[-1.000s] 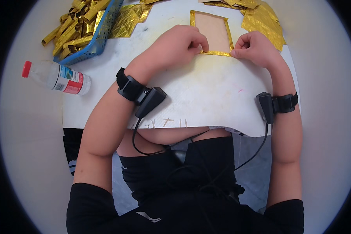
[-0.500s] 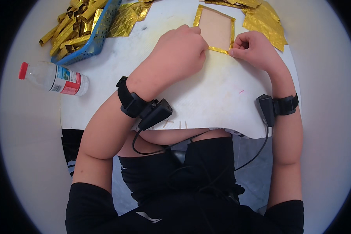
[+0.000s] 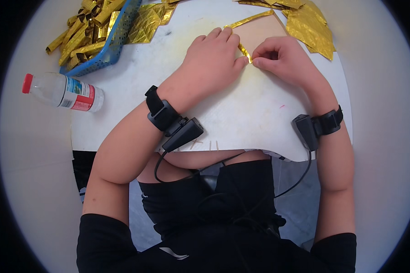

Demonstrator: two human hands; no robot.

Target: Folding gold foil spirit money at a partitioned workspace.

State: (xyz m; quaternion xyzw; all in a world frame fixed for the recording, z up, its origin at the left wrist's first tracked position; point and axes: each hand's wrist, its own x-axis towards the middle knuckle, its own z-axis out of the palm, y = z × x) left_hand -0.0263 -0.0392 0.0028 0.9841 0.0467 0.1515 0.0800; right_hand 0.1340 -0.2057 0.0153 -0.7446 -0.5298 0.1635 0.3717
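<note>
A tan paper sheet [image 3: 257, 31] with narrow gold foil strips along some edges lies at the far side of the white table. My left hand [image 3: 214, 61] rests over its left side, fingers bent onto the edge and thumb pressed by the near gold corner. With thumb and forefinger pinched together, my right hand [image 3: 282, 59] grips that same near corner beside the left thumb. Part of the sheet's left and near edges is hidden under the hands. Each wrist wears a black strapped device with a cable.
A blue basket [image 3: 114, 51] full of gold foil rolls [image 3: 77, 41] stands at the far left. Gold foil sheets [image 3: 310, 29] are stacked at the far right, and more foil sheets [image 3: 146, 22] lie beside the basket. A red-capped clear bottle [image 3: 61, 92] lies on its side.
The sheet has turned, and its far gold edge now slopes up to the right. My right hand has moved left, closer to my left hand, whose fingers have shifted slightly left.
</note>
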